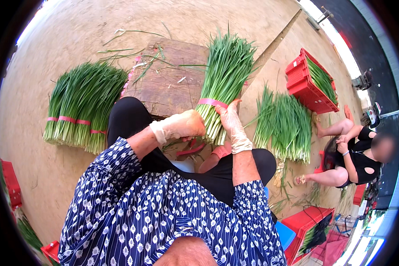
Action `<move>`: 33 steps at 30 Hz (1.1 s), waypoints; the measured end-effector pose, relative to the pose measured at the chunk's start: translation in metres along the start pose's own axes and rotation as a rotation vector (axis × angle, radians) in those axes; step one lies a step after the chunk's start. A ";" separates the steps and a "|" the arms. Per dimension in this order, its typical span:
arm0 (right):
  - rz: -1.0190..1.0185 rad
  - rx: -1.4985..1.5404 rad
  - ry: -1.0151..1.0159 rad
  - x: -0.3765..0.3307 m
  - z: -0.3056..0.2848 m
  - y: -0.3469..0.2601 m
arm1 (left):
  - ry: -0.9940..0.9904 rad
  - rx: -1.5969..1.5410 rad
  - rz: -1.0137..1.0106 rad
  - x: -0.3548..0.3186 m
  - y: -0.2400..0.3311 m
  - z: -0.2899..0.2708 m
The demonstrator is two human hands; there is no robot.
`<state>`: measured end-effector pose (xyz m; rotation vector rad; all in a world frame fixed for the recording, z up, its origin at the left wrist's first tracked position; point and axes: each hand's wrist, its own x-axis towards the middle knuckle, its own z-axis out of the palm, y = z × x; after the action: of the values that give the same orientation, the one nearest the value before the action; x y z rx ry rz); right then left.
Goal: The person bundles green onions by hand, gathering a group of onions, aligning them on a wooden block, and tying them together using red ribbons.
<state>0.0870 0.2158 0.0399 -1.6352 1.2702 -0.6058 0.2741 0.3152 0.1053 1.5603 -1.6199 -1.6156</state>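
Chive bundle (224,75) between both gloved hands, board-edge

Bundle of long green chives (224,75), pink band around pale stem ends, tips fanning toward twelve o'clock, over worn wooden block

I see no labels, signs or screens. The only containers are red plastic crates: one (309,82) at upper right, another (307,227) at lower right.

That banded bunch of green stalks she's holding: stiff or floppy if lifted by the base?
Probably firm at the base: the pink band cinches the bunch, and both hands grip there. The tops fan out loosely, so they would likely droop. Looks light for its size.
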 end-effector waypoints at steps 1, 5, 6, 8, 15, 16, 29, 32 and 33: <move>0.003 0.025 -0.003 0.000 -0.003 0.004 | -0.108 -0.180 -0.040 -0.018 0.008 -0.003; 0.145 0.120 -0.071 0.003 -0.011 -0.001 | 0.017 -0.441 0.137 -0.087 0.044 -0.046; 0.183 0.121 -0.076 0.006 -0.013 -0.002 | 0.075 -0.598 0.303 -0.097 0.046 -0.063; 0.238 0.110 -0.077 0.009 -0.026 0.005 | 0.166 -0.857 0.646 -0.093 0.050 -0.099; 0.185 0.254 0.163 0.009 -0.011 -0.001 | 0.736 -0.541 0.302 0.012 0.016 -0.133; 0.151 0.263 0.178 0.008 -0.004 -0.003 | 0.602 -0.521 0.247 0.028 0.001 -0.126; -0.024 0.596 0.080 -0.016 0.009 -0.044 | 0.606 0.154 -0.037 0.133 0.001 -0.057; -0.157 0.607 0.072 -0.011 0.010 -0.043 | 0.588 0.071 -0.011 0.133 0.000 -0.059; -0.181 0.625 0.054 -0.010 0.010 -0.043 | 0.654 0.148 0.047 0.128 0.001 -0.058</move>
<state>0.1117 0.2297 0.0749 -1.2137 0.8493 -1.0442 0.2821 0.1796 0.0683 1.8471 -1.4049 -0.8296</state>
